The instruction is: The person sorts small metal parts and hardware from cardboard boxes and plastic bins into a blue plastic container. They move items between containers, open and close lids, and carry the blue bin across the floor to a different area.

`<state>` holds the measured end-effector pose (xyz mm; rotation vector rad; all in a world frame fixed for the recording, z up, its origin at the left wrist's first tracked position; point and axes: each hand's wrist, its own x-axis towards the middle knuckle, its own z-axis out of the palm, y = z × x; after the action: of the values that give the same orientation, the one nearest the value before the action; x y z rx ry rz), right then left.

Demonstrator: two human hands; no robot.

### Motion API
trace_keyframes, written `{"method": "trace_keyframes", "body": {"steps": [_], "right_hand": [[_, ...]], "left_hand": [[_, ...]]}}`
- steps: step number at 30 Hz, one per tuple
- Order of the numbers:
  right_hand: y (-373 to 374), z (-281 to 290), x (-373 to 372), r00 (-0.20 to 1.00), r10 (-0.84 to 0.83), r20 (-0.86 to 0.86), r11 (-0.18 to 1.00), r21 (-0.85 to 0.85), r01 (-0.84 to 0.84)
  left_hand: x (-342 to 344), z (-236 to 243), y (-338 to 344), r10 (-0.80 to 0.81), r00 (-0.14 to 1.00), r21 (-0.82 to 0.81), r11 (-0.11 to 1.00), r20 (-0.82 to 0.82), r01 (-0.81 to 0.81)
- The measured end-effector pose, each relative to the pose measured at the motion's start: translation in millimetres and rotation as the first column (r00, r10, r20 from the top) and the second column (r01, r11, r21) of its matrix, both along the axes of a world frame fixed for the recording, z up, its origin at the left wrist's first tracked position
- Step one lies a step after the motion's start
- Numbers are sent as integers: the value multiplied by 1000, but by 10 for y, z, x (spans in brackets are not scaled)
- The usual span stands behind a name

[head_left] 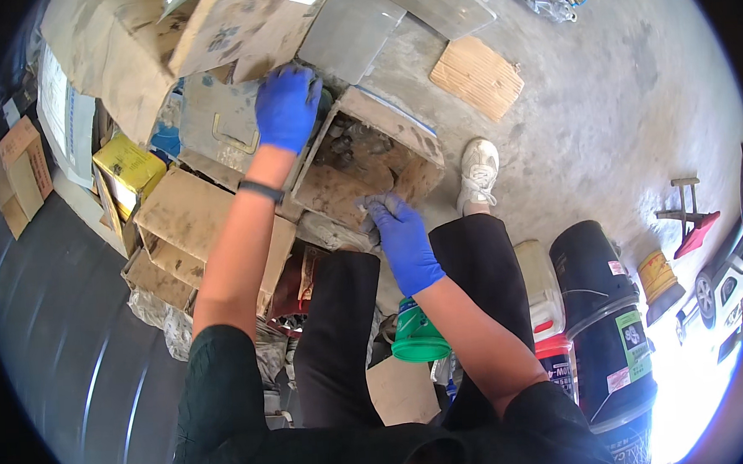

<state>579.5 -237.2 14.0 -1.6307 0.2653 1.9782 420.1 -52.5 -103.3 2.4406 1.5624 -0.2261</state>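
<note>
An open, grimy cardboard box (422, 164) stands on the floor in front of me, with several small dark parts (352, 142) inside. My right hand (401, 239), in a blue glove with dirty fingertips, is closed on the near rim of this box. Beyond the box's left side, my left hand (285, 110), also in a blue glove, has its fingers curled. It is at the lower edge of a large cardboard box (235, 37); whatever its fingers hold is hidden. A grey case with a handle (222, 114) lies just left of that hand.
Stained cardboard boxes (185, 208) and a yellow tin (129, 173) are on the left. A flat cardboard piece (477, 77) lies on the concrete floor ahead. Black buckets (592, 275) stand at right, and a green tub (419, 334) is below my right forearm.
</note>
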Motion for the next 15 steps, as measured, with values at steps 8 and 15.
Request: {"method": "trace_keyframes", "body": {"steps": [8, 15], "right_hand": [[81, 8, 178, 1000, -17, -23, 999, -29, 17], [127, -81, 454, 999, -25, 38, 999, -19, 26]], "left_hand": [[461, -884, 506, -266, 676, -533, 817, -687, -219], [363, -1333, 140, -136, 719, -202, 979, -682, -6]]}}
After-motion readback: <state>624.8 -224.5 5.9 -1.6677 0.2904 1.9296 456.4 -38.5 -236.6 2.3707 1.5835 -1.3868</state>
